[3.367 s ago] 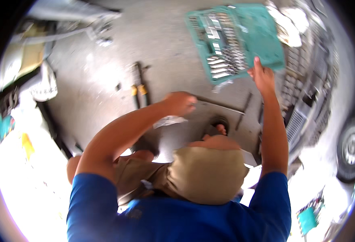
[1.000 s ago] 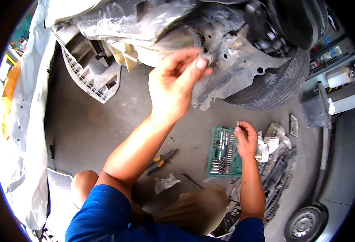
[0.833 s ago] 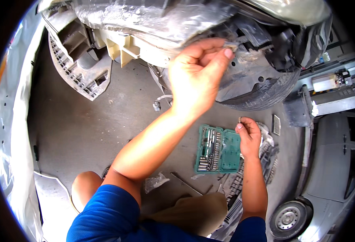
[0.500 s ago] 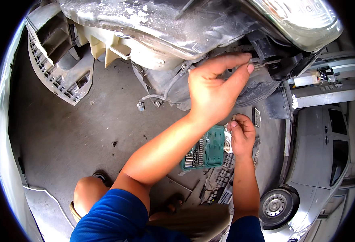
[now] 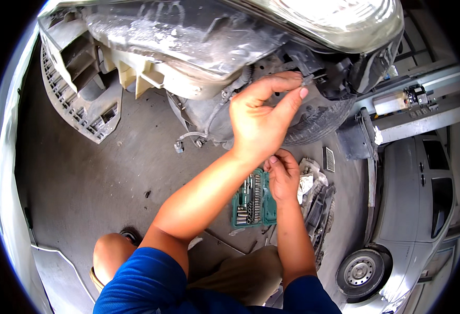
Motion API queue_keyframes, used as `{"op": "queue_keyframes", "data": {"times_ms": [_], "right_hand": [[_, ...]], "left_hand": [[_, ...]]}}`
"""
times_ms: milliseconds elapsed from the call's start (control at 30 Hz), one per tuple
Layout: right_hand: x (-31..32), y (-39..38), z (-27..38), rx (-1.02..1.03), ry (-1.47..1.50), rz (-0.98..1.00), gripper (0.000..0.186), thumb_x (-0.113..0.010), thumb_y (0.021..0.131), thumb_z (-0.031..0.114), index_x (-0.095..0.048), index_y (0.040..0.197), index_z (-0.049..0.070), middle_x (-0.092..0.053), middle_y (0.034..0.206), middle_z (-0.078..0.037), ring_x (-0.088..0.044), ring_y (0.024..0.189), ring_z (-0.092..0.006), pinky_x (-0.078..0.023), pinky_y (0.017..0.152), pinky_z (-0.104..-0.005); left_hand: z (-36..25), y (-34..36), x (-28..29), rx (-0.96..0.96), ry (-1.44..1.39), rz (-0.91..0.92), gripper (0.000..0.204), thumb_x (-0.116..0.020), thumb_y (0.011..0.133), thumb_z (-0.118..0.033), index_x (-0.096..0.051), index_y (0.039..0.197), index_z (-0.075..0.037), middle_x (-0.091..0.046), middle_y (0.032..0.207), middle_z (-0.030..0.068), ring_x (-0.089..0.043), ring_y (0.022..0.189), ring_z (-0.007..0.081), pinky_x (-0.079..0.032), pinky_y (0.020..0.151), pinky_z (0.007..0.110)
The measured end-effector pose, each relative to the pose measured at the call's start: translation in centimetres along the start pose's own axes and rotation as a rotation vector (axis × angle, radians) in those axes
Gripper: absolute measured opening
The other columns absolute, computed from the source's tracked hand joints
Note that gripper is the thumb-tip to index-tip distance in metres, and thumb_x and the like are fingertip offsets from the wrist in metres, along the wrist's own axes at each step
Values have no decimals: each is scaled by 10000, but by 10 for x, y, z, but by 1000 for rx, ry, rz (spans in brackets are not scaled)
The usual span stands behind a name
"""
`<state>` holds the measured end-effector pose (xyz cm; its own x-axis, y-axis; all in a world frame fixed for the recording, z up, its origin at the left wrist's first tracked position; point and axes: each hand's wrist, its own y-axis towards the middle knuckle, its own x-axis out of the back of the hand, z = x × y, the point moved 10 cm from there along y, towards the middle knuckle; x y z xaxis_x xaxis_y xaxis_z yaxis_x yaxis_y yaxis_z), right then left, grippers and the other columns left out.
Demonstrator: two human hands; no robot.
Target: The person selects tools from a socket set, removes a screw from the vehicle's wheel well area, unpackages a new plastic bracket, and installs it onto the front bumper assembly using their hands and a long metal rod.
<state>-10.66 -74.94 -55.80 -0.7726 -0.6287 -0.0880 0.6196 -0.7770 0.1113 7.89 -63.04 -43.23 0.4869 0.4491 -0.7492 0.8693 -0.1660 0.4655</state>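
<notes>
My left hand (image 5: 259, 118) reaches up to the underside of a car's stripped front end, below the headlight (image 5: 340, 23). Its thumb and forefinger pinch a small grey piece (image 5: 307, 80), perhaps a clip, beside a black bracket (image 5: 303, 57). Lower down, my right hand (image 5: 285, 175) is closed in a pinch near my left wrist. What its fingertips hold, if anything, is too small to make out. Behind both hands show the dark plastic lining and the tyre (image 5: 319, 120). A loose wire connector (image 5: 178, 146) hangs from a grey cable to the left.
On the floor below lies an open green socket set (image 5: 248, 204), beside grey plastic trim (image 5: 319, 209) and a white rag (image 5: 305, 184). A long bar (image 5: 225, 243) lies near my knees. Detached grey bumper trim (image 5: 91, 118) is at far left; a silver car (image 5: 408, 193) stands at right.
The view has shifted, and both hands now appear farther left. My right hand has come closer to my left wrist. Both pinches stay closed, and the grey piece shows more clearly.
</notes>
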Motion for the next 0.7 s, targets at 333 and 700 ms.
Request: {"op": "queue_keyframes", "data": {"times_ms": [333, 700], "right_hand": [[7, -8, -3, -34, -69, -10, 162, -621, 854, -1, -575, 1009, 0, -590, 806, -5, -527, 693, -63, -434, 642, -201], [4, -13, -4, -32, -74, 18, 162, -626, 849, -2, -579, 1005, -2, -590, 825, -5, -526, 702, -59, -435, 647, -202]], "left_hand": [[24, -2, -6, 275, -232, 58, 183, -684, 819, -29, -628, 988, 12, -649, 850, 12, -579, 757, 68, -475, 716, 209], [34, -1, -15, 458, -408, 106, 140, -683, 823, -56, -615, 944, -39, -637, 842, 10, -578, 788, 87, -460, 758, 227]]}}
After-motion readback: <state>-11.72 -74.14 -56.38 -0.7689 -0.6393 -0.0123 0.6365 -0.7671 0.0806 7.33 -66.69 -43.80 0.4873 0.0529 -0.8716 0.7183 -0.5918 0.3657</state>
